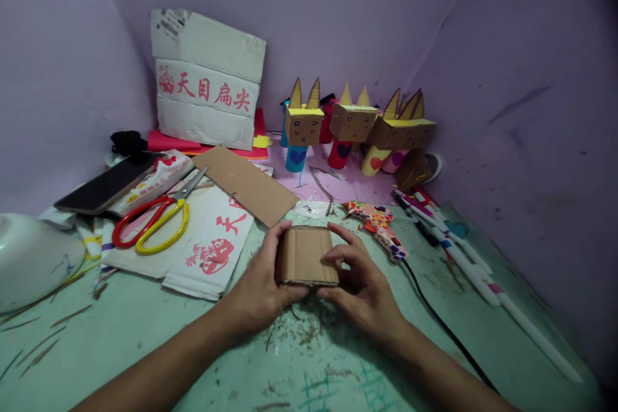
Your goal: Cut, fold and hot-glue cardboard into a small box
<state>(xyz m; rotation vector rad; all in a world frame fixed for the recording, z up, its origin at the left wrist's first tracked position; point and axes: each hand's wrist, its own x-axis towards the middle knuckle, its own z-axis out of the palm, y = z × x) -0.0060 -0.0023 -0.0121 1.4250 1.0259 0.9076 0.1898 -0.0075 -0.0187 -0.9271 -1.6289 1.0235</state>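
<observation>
A small brown cardboard box [306, 254] is held between both hands above the green tabletop [261, 347]. My left hand [265, 277] grips its left side, thumb at the near edge and fingers at the far edge. From the right, my right hand [360, 277] closes on the box, a bent finger touching its top and the thumb at the near edge. Ahead of the hands lies a flat brown cardboard strip [251, 187]. The flower-patterned glue gun [379, 225] rests to the right of the box.
Red and yellow scissors [164, 212] lie on white printed cardboard [207, 264] at left, beside a phone [109, 183] and a white bowl [33, 264]. Cardboard-headed figures [304, 129] stand at the back. Several markers [463, 264] and a black cord [444, 325] are on the right.
</observation>
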